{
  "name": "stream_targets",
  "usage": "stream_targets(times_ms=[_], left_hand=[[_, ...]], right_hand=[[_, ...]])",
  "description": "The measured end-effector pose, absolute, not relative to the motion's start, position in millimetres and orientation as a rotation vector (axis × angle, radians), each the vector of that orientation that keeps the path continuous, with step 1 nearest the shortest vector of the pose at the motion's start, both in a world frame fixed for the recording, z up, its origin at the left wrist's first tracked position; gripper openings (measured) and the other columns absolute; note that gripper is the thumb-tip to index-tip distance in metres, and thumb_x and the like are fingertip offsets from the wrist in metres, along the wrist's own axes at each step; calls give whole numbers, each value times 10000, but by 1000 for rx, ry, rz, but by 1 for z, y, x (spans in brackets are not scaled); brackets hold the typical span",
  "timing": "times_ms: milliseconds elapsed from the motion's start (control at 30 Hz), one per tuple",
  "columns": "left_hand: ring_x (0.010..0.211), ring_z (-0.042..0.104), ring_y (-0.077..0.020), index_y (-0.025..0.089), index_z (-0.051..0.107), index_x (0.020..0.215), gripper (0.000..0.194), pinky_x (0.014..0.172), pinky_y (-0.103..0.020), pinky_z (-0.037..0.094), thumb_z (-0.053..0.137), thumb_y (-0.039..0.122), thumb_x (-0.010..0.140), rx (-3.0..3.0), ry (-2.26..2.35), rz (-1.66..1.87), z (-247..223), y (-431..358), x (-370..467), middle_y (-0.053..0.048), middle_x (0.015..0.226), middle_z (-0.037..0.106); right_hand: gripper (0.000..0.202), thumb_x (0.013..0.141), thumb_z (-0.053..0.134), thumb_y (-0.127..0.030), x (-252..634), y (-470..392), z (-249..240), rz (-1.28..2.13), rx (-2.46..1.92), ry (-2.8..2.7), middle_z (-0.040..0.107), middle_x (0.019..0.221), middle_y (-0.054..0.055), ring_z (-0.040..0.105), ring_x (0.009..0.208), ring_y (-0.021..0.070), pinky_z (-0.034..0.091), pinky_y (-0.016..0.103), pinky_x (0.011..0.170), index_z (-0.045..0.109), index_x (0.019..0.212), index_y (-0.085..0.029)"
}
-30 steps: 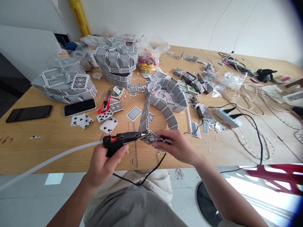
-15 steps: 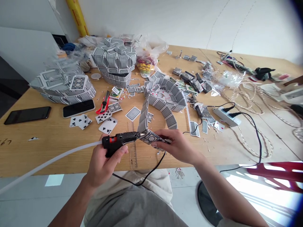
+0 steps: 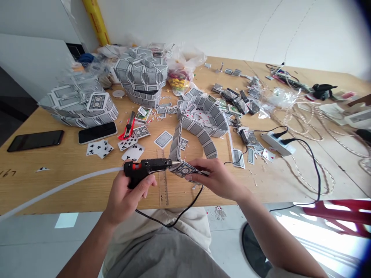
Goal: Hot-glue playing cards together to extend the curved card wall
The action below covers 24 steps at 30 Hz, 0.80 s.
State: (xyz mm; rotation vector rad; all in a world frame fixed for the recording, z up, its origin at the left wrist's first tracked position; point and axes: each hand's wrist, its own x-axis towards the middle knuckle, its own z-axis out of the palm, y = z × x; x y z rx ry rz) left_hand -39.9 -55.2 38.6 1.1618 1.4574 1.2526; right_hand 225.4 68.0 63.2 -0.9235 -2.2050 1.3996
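My left hand is wrapped round a black glue gun with a long white glue stick in its back end. The gun's nozzle points right, at the near corner of a strip of folded playing cards. Between the thumb and fingers of my right hand is the near end of that strip. The strip loops back toward a heart-like ring of folded cards on the table. A clear ruler lies beneath the gun's front.
Two card-built boxes stand at the back left. Nearer lie two phones, a red-handled cutter and loose cards. A power strip and coiled cord are at the right.
The glue gun in my left hand has tilted a little, its glue stick swinging lower at the left. My right hand and the card strip look almost unmoved. The view has shifted slightly.
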Motion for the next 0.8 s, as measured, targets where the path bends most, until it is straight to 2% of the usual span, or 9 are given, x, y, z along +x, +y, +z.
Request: stream_targets(times_ms=[333, 467, 633, 800], left_hand=[[547, 548, -113, 170, 733, 875, 363, 511, -254, 453, 694, 513, 987, 1169, 1445, 1093, 32, -50, -56, -59, 804, 722], [541, 551, -118, 173, 734, 844, 367, 516, -247, 466, 703, 513, 979, 1216, 1471, 1033, 33, -49, -62, -38, 720, 684], [529, 541, -111, 165, 729, 836, 372, 497, -239, 457, 711, 511, 972, 1188, 1441, 1085, 37, -46, -58, -45, 725, 693], [492, 494, -105, 166, 722, 828, 386, 447, -220, 394, 710, 524, 973, 1120, 1400, 1106, 38, -45, -54, -5, 597, 594]], right_hand=[[286, 992, 756, -446, 231, 73, 65, 1442, -920, -2229, 806, 959, 18, 662, 806, 154, 507, 269, 729, 809, 1146, -211], [299, 993, 755, -452, 230, 75, 66, 1435, -903, -2248, 803, 933, 20, 657, 779, 149, 504, 264, 711, 808, 1142, -198], [343, 985, 756, -488, 229, 74, 67, 1445, -913, -2261, 795, 918, 35, 638, 757, 150, 506, 266, 701, 811, 1129, -181], [333, 994, 742, -490, 228, 74, 69, 1465, -916, -2276, 779, 878, 32, 615, 748, 150, 491, 261, 677, 811, 1103, -183]])
